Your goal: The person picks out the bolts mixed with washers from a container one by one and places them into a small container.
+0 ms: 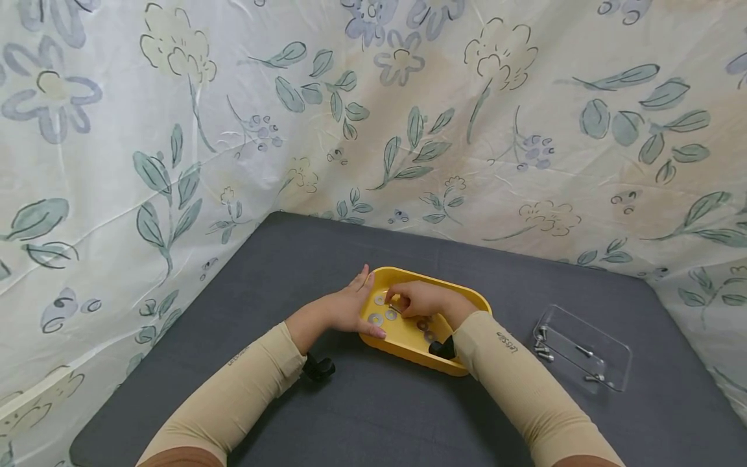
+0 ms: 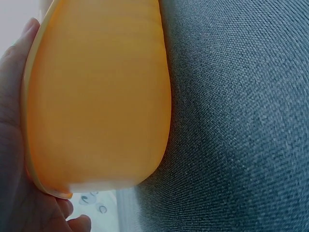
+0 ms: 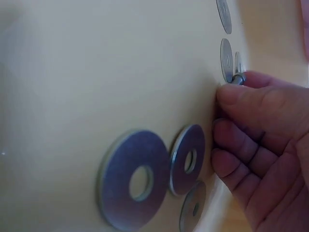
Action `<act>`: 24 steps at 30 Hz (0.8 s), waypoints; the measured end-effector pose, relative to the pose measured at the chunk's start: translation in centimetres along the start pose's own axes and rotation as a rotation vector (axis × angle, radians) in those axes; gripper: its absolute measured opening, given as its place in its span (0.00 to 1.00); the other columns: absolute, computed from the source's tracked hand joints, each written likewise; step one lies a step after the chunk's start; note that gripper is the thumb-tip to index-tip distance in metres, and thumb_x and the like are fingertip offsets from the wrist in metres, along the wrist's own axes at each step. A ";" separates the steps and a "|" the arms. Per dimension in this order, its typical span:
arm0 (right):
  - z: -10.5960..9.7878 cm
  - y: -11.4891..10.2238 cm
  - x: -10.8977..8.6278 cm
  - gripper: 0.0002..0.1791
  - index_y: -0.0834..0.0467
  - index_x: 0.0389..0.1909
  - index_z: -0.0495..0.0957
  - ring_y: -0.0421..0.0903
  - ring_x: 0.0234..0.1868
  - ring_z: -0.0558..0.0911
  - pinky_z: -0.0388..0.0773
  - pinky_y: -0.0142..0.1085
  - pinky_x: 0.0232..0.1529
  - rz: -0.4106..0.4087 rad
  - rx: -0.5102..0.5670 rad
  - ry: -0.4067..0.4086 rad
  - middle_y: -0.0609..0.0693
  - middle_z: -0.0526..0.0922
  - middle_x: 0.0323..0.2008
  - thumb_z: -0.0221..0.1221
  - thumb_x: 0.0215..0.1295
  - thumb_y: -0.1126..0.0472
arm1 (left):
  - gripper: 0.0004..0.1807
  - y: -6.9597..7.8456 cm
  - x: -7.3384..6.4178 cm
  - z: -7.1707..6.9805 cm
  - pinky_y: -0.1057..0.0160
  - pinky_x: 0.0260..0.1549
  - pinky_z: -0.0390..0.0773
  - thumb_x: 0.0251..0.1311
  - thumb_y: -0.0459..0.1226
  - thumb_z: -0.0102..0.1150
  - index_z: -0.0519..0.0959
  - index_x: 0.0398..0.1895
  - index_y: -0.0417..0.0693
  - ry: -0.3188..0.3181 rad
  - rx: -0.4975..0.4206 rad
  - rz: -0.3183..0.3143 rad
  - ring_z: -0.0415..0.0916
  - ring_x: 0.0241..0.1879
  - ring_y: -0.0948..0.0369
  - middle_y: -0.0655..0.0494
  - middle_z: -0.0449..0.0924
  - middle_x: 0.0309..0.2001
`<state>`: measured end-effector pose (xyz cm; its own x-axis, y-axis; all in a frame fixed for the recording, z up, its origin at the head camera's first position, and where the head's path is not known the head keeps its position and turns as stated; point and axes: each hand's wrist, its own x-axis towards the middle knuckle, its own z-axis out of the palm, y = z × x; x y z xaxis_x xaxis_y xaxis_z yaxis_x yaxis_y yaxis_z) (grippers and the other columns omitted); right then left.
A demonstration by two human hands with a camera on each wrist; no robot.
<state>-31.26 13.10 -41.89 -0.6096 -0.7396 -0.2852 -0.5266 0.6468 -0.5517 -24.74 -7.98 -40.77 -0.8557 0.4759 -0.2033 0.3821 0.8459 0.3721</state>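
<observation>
My left hand (image 1: 347, 305) rests along the left end of the yellow tray (image 1: 475, 296), fingers spread against its far corner and thumb over the near rim. In the left wrist view, the palm lies beside the tray's rim (image 2: 30, 111). Inside the tray, my right hand (image 1: 426, 298) pinches a small metal bolt (image 3: 237, 79) between thumb and forefinger, low over the tray floor. Most of the bolt hides behind the fingers. Flat round washers lie around it, including a washer (image 1: 375, 319) near the left end and a large washer (image 3: 133, 179) in the right wrist view.
To the right stands a shallow clear tray (image 1: 620, 347) with several bolts (image 1: 544, 355) inside. Both trays sit on a dark grey table (image 1: 385, 421). A floral cloth (image 1: 408, 162) hangs behind the table and along its left side.
</observation>
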 end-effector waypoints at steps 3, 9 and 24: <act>0.0 0.0 0.0 0.17 0.51 0.49 0.74 0.43 0.17 0.67 0.66 0.31 0.19 -0.005 0.009 -0.012 0.49 0.69 0.21 0.55 0.60 0.70 | 0.71 0.1 0.0 -0.1 0.55 0.65 0.48 0.35 0.72 0.55 0.28 0.71 0.46 0.002 -0.004 -0.002 0.26 0.70 0.56 0.52 0.15 0.70; -0.2 0.1 0.0 0.15 0.56 0.46 0.74 0.42 0.17 0.70 0.68 0.31 0.20 0.000 0.012 -0.014 0.49 0.70 0.21 0.58 0.58 0.69 | 0.71 0.3 0.1 -0.2 0.55 0.65 0.48 0.35 0.72 0.56 0.28 0.71 0.46 0.002 -0.010 -0.008 0.27 0.70 0.56 0.52 0.15 0.70; -0.6 -0.7 -0.1 0.12 0.57 0.42 0.77 0.40 0.24 0.74 0.73 0.31 0.29 -0.030 -0.101 0.040 0.44 0.76 0.25 0.62 0.55 0.65 | 0.68 0.2 -0.3 -0.1 0.55 0.65 0.48 0.39 0.67 0.59 0.28 0.71 0.45 0.009 -0.022 0.006 0.27 0.70 0.56 0.51 0.16 0.70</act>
<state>-31.23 12.82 -41.01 -0.6146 -0.7522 -0.2374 -0.6006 0.6414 -0.4773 -24.47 -8.00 -40.59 -0.8567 0.4784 -0.1929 0.3792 0.8376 0.3931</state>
